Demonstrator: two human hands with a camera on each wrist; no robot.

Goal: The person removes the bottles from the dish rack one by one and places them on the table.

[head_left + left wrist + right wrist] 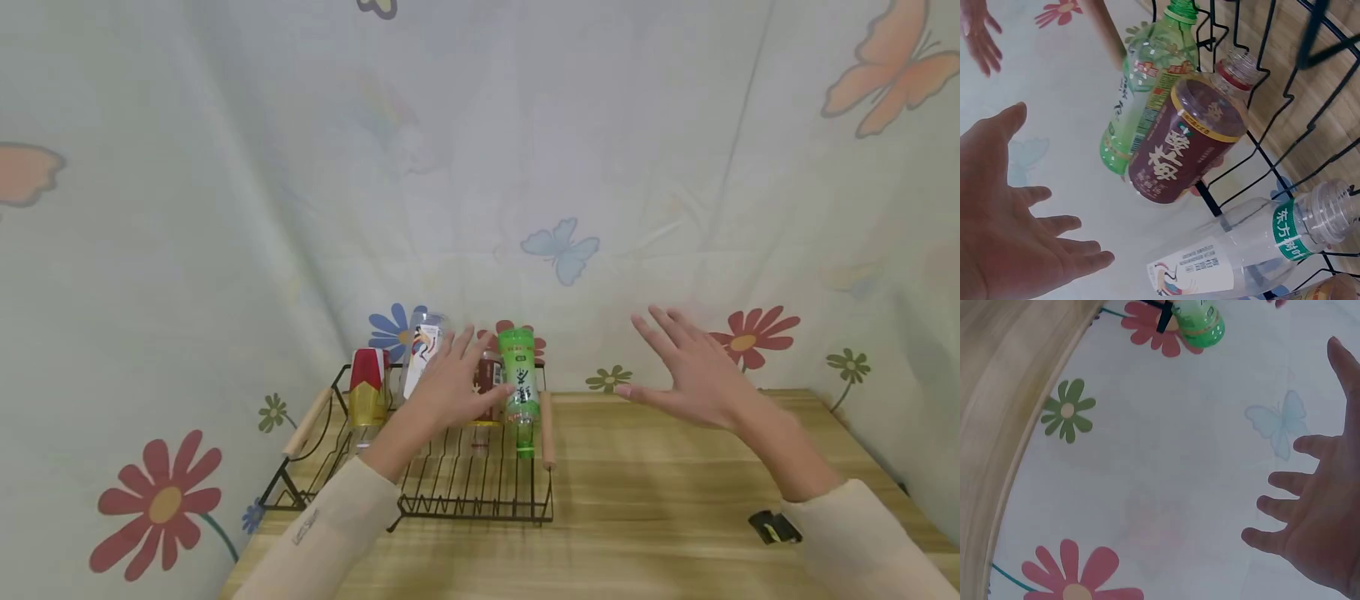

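My left hand [447,387] is spread above the black wire rack, its fingers apart and holding nothing. In the left wrist view a gap shows between that hand and the bottles. Bottles lie in the rack neck-down toward me: a red-and-gold-labelled one [367,390], a clear one with a white label [1200,272], a dark plum-coloured one [1182,147] and a green one [520,375]. From the head, my left hand partly covers the clear and plum bottles. My right hand [693,375] hovers over the right side of the table, fingers spread, touching nothing.
The wire rack [480,508] has wooden handles [548,429] at its sides and stands on the left of a wood-grain table [637,500]. A small black object [775,527] lies near my right sleeve. Behind hangs a curtain [465,167] printed with flowers and butterflies.
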